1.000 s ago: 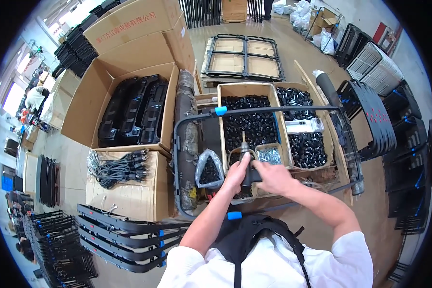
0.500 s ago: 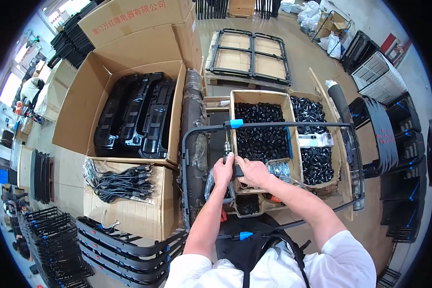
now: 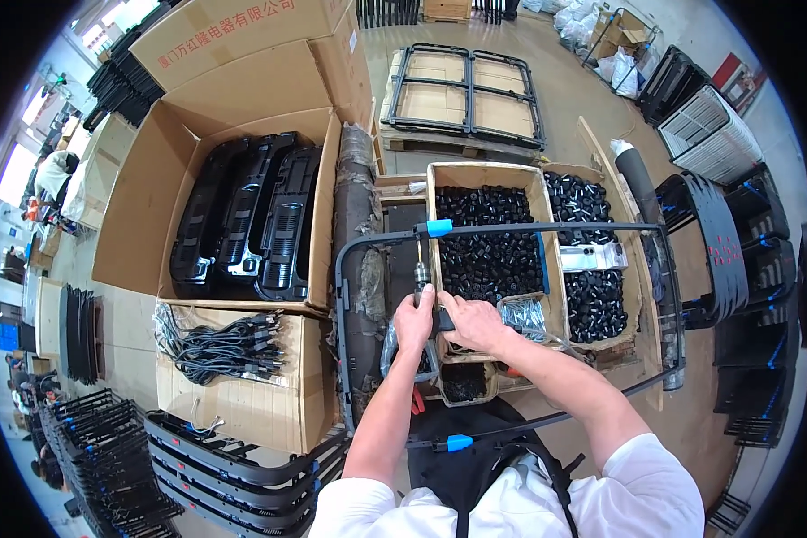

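Observation:
A power drill (image 3: 421, 274) is held between my hands, its bit pointing away from me at the far rail of a black rectangular frame (image 3: 511, 230). My left hand (image 3: 413, 323) is wrapped round the drill's front part, just behind the chuck. My right hand (image 3: 473, 323) is closed on the drill's dark body or handle, mostly hidden under the fingers. The bit's tip lies near a blue clip (image 3: 439, 228) on the far rail; whether it touches the rail I cannot tell. Another blue clip (image 3: 458, 443) sits on the near rail, close to my body.
Under the frame stand cardboard boxes of small black caps (image 3: 489, 251) and black fittings (image 3: 596, 305), with a bag of screws (image 3: 522, 316). At left, a large carton (image 3: 125, 224) holds glossy black panels, near bundled black cables (image 3: 220, 345). Stacked black frames (image 3: 233, 466) stand at lower left.
The view has shifted slightly. Both hands stay on the drill in nearly the same place, and the frame looks very slightly raised at its far rail.

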### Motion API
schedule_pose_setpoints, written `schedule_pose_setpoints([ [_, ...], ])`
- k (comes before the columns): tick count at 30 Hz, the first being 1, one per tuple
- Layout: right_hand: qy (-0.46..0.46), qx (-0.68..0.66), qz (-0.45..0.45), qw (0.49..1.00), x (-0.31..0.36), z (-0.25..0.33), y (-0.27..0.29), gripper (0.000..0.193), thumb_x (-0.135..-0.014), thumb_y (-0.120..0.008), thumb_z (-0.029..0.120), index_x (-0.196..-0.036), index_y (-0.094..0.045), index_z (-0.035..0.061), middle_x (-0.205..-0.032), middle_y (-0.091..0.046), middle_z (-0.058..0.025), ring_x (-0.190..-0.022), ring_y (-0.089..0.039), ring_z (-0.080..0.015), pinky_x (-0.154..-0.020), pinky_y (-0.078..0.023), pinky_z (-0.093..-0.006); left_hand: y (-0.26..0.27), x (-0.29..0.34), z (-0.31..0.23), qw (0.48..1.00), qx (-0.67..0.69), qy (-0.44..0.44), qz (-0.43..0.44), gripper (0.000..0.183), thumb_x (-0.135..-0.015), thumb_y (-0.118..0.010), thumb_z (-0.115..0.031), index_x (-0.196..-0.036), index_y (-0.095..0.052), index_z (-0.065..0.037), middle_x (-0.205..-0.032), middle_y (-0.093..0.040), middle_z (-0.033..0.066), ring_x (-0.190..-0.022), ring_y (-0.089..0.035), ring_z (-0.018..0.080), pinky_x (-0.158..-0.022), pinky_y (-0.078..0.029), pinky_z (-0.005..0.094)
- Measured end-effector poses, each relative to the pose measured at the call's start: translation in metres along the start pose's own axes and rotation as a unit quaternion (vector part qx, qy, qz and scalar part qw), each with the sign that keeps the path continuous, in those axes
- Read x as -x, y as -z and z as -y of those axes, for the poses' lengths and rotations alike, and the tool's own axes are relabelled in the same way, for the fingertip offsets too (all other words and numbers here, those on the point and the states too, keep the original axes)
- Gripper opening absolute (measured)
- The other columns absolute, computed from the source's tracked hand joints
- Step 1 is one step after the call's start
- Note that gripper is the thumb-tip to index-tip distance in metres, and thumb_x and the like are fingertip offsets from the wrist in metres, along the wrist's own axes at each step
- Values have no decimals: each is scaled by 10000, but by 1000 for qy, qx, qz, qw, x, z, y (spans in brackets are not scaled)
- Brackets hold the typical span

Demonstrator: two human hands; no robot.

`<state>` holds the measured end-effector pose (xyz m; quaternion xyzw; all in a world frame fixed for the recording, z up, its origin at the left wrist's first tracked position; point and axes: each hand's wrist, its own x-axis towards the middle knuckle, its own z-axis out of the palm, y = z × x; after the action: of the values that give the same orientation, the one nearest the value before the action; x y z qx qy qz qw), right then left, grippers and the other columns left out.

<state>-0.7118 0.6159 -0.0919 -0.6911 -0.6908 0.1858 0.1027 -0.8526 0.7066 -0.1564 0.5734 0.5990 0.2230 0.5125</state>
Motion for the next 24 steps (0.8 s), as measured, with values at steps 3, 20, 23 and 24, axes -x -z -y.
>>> schedule_pose_setpoints([
  [3, 8, -3, -17, 1000, 0, -3, -5, 833, -769, -879, 306, -1417, -450, 5, -1036, -718, -220, -911, -746, -401, -797, -619, -469, 0, 1, -1, 1000, -20, -4, 1, 616, -992, -661, -579, -1043, -767, 26, -900, -758, 183, -857, -708, 271, -817, -537, 423],
  [20, 3, -68, -34, 997, -7, -20, -12, 897, -803, -833, 328, -1496, -377, -15, -1177, -724, -269, -996, -734, -432, -871, -603, -477, -2, -10, -18, 992, -125, -15, 18, 670, -1017, -576, -619, -1117, -667, 38, -1120, -725, 321, -1081, -692, 495, -949, -520, 534],
  [23, -13, -75, -6, 997, -9, -24, -10, 991, -805, -839, 345, -1562, -315, -23, -1223, -710, -283, -1031, -725, -439, -902, -592, -490, -3, -11, -23, 989, -148, -10, 23, 678, -1024, -562, -619, -1166, -636, 40, -1144, -711, 349, -1125, -673, 518, -977, -513, 553],
  [24, -12, -75, -8, 997, -10, -23, -10, 991, -805, -839, 345, -1562, -315, -23, -1223, -710, -283, -1031, -725, -439, -902, -592, -490, -3, -11, -25, 987, -157, -4, 24, 681, -1027, -557, -617, -1197, -621, 39, -1155, -705, 360, -1143, -667, 524, -990, -510, 560],
])
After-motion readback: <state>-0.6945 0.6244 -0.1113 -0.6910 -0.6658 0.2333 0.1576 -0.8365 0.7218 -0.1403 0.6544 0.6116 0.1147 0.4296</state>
